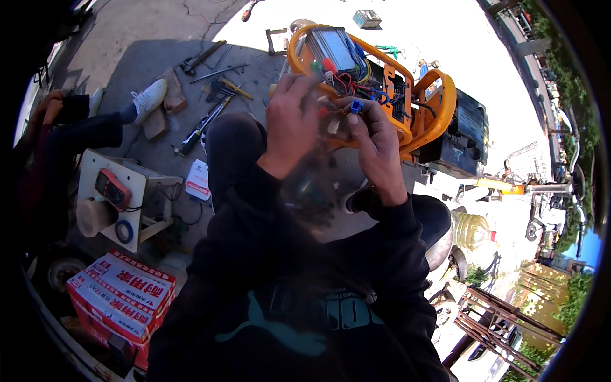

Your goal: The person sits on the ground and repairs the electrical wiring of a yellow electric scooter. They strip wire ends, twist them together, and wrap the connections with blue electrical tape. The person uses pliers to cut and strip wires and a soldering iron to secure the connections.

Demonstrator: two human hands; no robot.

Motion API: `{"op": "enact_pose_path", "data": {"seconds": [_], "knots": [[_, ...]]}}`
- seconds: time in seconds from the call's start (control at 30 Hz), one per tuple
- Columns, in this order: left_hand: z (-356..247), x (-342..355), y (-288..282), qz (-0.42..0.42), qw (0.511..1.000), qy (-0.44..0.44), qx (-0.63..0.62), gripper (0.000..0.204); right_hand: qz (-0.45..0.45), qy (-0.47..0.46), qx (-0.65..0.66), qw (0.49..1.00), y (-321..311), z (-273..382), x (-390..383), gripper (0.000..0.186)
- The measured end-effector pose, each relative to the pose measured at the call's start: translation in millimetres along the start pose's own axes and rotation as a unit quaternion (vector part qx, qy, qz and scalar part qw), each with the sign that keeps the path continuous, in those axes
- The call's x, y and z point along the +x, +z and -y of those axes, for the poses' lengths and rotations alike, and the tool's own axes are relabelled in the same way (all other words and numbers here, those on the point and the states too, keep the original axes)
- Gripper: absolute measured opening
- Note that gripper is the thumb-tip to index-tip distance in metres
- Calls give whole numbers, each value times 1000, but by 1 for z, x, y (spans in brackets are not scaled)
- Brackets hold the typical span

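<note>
My right hand (pixel 377 145) pinches a small blue plug connector (pixel 356 107) between thumb and forefinger. Close by on its left, my left hand (pixel 289 124) is raised, its fingers smeared by motion, so I cannot tell whether they hold anything. Just beyond both hands, a silver finned metal box (pixel 331 49) rests on an orange tubular frame (pixel 439 130). Red, blue and yellow wires (pixel 364 71) run from the box down toward my fingers. A black box (pixel 455 137) sits at the frame's right end.
Hand tools, among them a hammer (pixel 202 58), lie on the ground at left near bricks (pixel 173 92). A small stool (pixel 143 191) carries a red multimeter (pixel 113 188) and blue tape (pixel 124 232). A red-white carton (pixel 124 293) stands lower left. Another person's white shoe (pixel 151 100) is nearby.
</note>
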State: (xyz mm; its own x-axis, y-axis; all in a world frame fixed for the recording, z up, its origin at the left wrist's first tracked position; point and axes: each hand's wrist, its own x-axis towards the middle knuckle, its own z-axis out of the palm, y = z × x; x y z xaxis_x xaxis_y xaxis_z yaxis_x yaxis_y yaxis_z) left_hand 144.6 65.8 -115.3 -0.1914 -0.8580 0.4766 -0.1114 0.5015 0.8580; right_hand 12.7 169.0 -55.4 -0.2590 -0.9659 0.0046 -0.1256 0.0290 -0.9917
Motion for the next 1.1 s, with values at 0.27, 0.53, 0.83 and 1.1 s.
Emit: {"op": "enact_pose_path", "data": {"seconds": [0.27,0.53,0.83,1.1], "knots": [[-9,15,0,45,999,13,5,34,15,-104,-161,981,2,9,9,46],[-11,11,3,-4,978,-152,-144,28,-6,-52,-85,995,-4,-3,2,46],[-19,37,-9,106,971,-7,213,22,-25,37,117,992,-13,2,1,24],[-11,49,-9,209,945,-56,246,30,-30,24,178,983,-14,0,2,22]]}}
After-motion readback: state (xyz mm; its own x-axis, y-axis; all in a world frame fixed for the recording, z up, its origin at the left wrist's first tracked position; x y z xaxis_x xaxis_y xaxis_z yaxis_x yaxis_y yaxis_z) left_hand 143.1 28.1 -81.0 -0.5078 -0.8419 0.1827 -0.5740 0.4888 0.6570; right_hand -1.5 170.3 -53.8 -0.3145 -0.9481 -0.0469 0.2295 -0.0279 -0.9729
